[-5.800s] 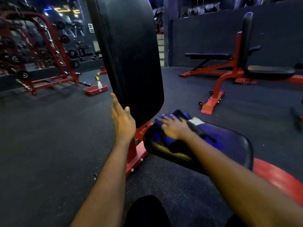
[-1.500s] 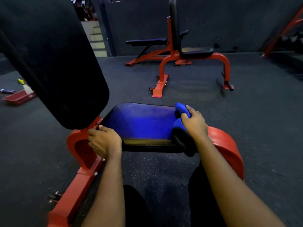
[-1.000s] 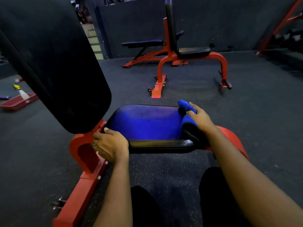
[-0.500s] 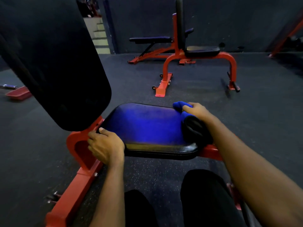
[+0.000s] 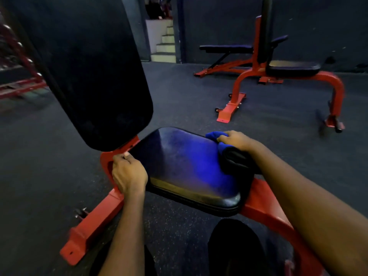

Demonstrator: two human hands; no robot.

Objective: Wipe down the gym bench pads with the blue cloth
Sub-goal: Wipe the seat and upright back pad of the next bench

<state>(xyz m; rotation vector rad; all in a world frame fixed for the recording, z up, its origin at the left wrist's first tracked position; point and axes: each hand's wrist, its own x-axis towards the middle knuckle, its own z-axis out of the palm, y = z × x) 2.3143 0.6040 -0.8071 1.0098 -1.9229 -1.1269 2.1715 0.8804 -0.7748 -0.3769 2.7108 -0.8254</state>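
Note:
The black seat pad (image 5: pixel 185 168) of a red-framed bench (image 5: pixel 93 222) lies in front of me, glossy with a blue sheen. Its upright back pad (image 5: pixel 89 66) rises at the left. My right hand (image 5: pixel 239 141) grips the blue cloth (image 5: pixel 216 136) against the pad's far right edge; part of the cloth folds over the side and looks dark. My left hand (image 5: pixel 128 174) curls around the seat pad's left edge beside the red frame.
A second red bench (image 5: pixel 288 76) with black pads stands on the dark rubber floor (image 5: pixel 189 100) at the back right. Steps (image 5: pixel 165 42) rise at the back centre. A red rack (image 5: pixel 18 76) sits at the far left. My knees are below the seat.
My right hand has held the cloth at the pad's right edge throughout, shifting slightly forward. My left hand came off the back pad and now holds the seat's left edge. The view has swung.

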